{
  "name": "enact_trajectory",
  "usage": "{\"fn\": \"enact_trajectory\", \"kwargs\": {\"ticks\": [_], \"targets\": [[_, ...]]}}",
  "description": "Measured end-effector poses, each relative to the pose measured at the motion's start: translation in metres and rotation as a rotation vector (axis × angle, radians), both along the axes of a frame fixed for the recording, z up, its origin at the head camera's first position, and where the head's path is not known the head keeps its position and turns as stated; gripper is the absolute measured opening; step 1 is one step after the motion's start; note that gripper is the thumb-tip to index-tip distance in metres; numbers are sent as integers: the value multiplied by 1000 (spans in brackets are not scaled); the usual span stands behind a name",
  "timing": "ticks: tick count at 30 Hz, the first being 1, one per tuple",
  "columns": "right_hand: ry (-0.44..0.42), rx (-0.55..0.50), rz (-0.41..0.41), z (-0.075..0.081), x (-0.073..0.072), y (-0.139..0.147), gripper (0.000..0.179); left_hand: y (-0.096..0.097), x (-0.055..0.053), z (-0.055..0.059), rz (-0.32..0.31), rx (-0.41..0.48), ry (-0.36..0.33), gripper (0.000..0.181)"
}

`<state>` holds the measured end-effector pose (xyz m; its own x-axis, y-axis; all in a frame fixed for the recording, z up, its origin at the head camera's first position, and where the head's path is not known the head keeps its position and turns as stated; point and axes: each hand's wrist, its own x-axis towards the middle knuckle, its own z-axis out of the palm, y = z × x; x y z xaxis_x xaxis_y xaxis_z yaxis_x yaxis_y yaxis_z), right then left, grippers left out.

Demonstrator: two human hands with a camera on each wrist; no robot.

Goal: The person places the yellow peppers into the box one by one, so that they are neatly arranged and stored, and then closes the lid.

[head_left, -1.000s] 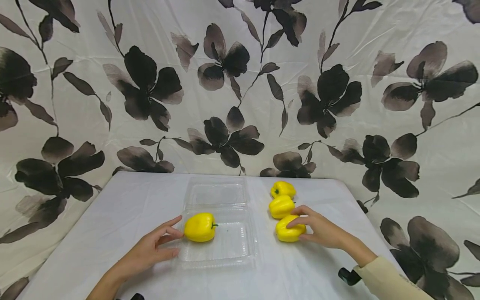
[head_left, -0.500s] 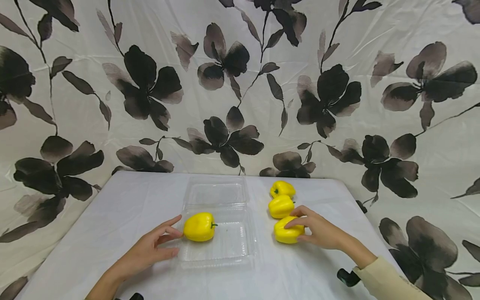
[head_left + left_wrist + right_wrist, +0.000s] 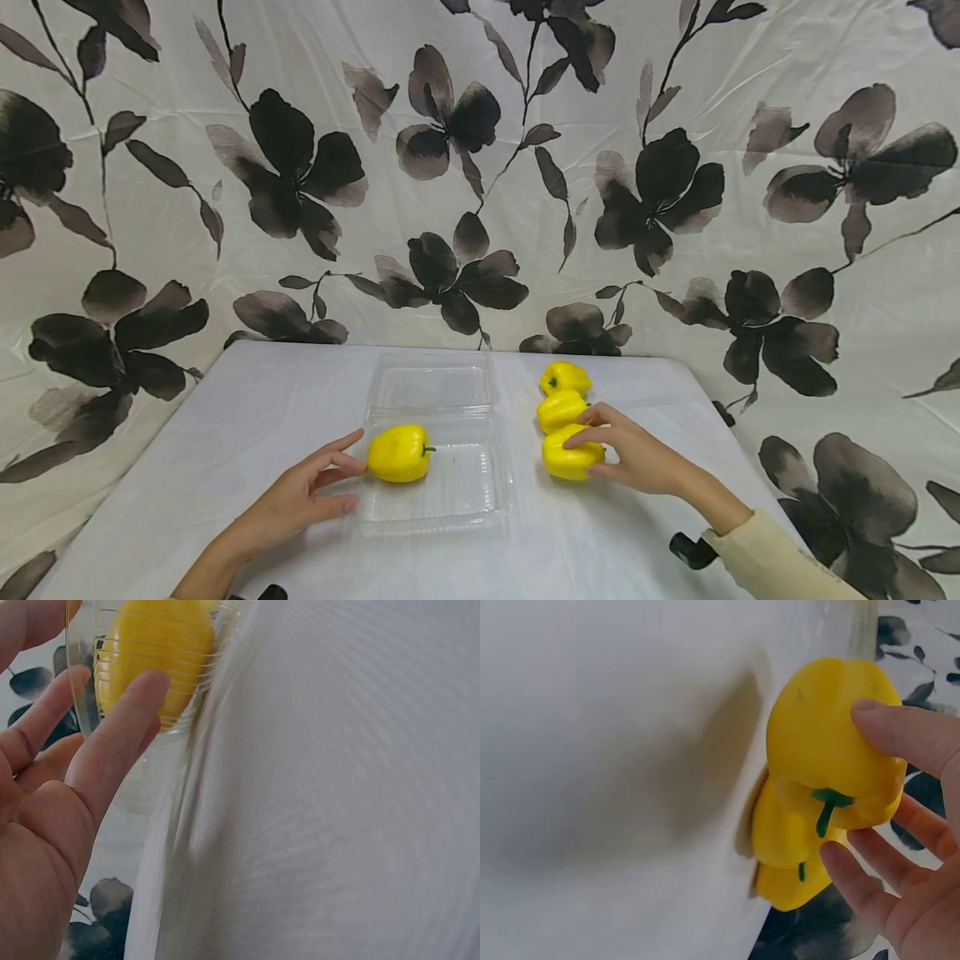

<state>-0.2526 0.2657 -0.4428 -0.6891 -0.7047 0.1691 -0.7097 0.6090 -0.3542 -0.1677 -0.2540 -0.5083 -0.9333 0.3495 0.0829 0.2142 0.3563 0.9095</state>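
My right hand [image 3: 637, 450] grips the nearest yellow bell pepper [image 3: 572, 454], thumb on one side and fingers on the other. In the right wrist view that pepper [image 3: 832, 735] shows its green stem, and its shadow falls apart from it on the cloth. Behind it are two more yellow bell peppers, a middle one [image 3: 558, 412] and a far one [image 3: 565, 378]. Another yellow bell pepper [image 3: 397, 454] lies in the left part of a clear plastic clamshell box [image 3: 465, 479]. At the box's left side my left hand [image 3: 307, 496] has its fingers extended, fingertips right at the wall.
The box's clear lid [image 3: 433, 387] lies folded back toward the far side of the table. A white cloth [image 3: 262, 417] covers the table. Behind hangs a floral curtain [image 3: 555, 275]. Black wrist-worn devices [image 3: 692, 552] show below both hands.
The right hand has shifted the nearest pepper a little to the left and, in the last half second, slightly upward in the head view. The left hand and the boxed pepper stay put.
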Motion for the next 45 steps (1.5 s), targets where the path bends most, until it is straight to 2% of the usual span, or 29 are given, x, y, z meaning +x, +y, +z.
{"fn": "enact_trajectory", "kwargs": {"ticks": [15, 27, 35, 45], "targets": [[43, -78, -6, 31, 12, -30, 41, 1, 0, 1, 7, -12, 3, 37], [90, -118, 25, 49, 21, -68, 40, 1, 1, 2, 24, -30, -12, 38], [38, -146, 77, 56, 27, -98, 40, 2, 2, 4, 25, -35, 5, 38], [-76, -132, 98, 50, 33, -131, 41, 3, 1, 4, 24, -33, 3, 39]]}}
